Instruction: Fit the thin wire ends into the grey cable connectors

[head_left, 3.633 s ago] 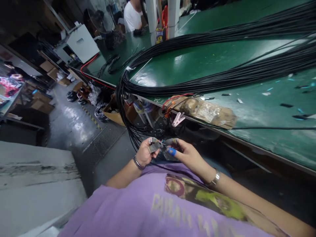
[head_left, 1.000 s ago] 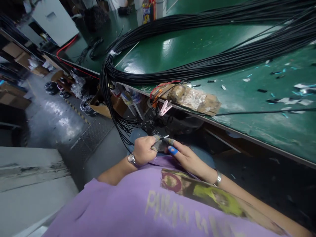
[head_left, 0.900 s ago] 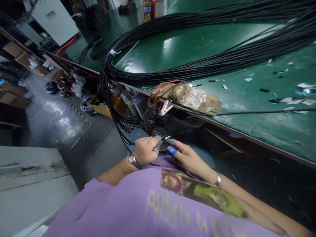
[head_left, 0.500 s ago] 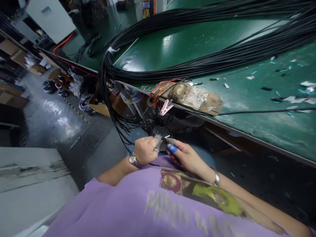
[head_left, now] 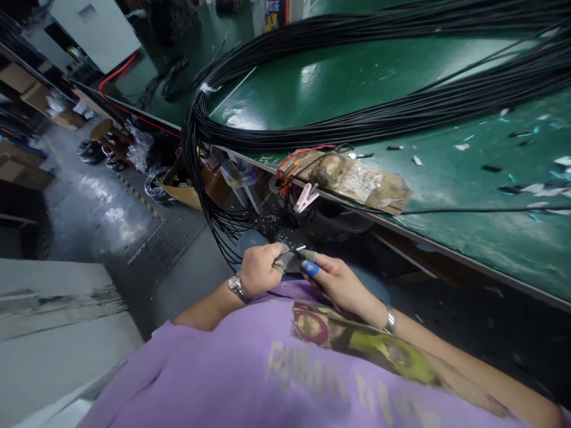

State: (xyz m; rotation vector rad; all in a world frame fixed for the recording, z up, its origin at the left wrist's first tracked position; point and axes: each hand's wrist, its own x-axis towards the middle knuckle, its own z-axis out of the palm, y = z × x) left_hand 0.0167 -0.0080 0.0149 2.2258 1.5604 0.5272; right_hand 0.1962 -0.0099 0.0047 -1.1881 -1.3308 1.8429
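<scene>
Green bench (head_left: 379, 89) beyond, lap in front. Nearest, left hand (head_left: 261, 274) closed round a thin black cable (head_left: 292, 266), right hand (head_left: 332, 279) pinching its stripped white tip (head_left: 301, 248) at 12 o'clock. Light, limp, fragile wire ends; best held by the jacket. Little room under the bench edge (head_left: 437, 244). Farther at 1 o'clock, cable bundle (head_left: 357, 125).

A thin black cable end (head_left: 292, 257) lies pinched between the left hand (head_left: 259, 274) and the right hand (head_left: 336, 282), below the tabletop's near edge. A short white tip pokes out between the taped fingers (head_left: 309, 255). Finer detail is too small to tell.
</scene>
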